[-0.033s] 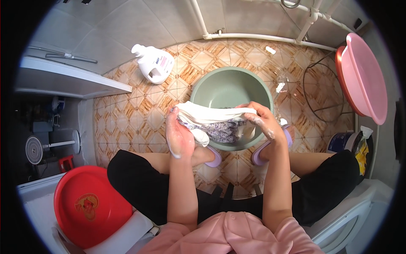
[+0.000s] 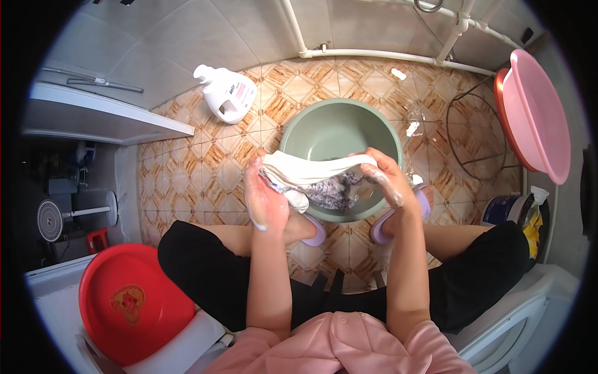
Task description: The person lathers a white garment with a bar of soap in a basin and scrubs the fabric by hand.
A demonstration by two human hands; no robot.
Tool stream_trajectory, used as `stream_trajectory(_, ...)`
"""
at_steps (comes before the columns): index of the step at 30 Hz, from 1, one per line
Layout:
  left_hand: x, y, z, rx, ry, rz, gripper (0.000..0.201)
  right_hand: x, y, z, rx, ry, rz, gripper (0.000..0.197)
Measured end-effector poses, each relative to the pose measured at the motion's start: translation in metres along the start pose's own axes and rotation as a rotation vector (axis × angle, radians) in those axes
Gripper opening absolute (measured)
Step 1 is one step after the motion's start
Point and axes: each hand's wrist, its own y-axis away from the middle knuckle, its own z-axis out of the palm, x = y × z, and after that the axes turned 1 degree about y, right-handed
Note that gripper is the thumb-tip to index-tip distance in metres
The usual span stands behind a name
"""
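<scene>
A white cloth (image 2: 311, 170) is stretched above the near half of a green basin (image 2: 339, 128). My left hand (image 2: 266, 201) grips its left end just outside the basin rim, palm inward and streaked with suds. At the other end my right hand (image 2: 391, 179) pinches the cloth by the basin's right rim, with foam on the thumb side. Under the white strip shows purple-grey patterned fabric (image 2: 336, 192); whether it is part of the same piece I cannot tell. A white bunched end hangs beside my left palm.
A white detergent bottle (image 2: 229, 95) stands on the tiled floor at the far left. A red basin (image 2: 99, 293) is at the near left. Pink basin (image 2: 541, 118) leans upright at right, near a dark hose (image 2: 450, 134). Lilac slippers (image 2: 316, 232) flank the green basin's near side.
The white cloth sags slightly more between my hands. My right hand has tilted a little, and my left hand has shifted slightly right.
</scene>
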Motion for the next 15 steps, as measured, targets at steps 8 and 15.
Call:
stream_trajectory(8,-0.093,-0.023,-0.107,-0.284,0.186,-0.567,0.019,-0.024,0.0,0.122,0.206,0.554,-0.433,0.03)
stream_trajectory(15,-0.076,-0.034,-0.111,-0.424,0.431,-0.526,0.023,-0.031,0.013,0.146,0.341,0.557,-0.411,0.028)
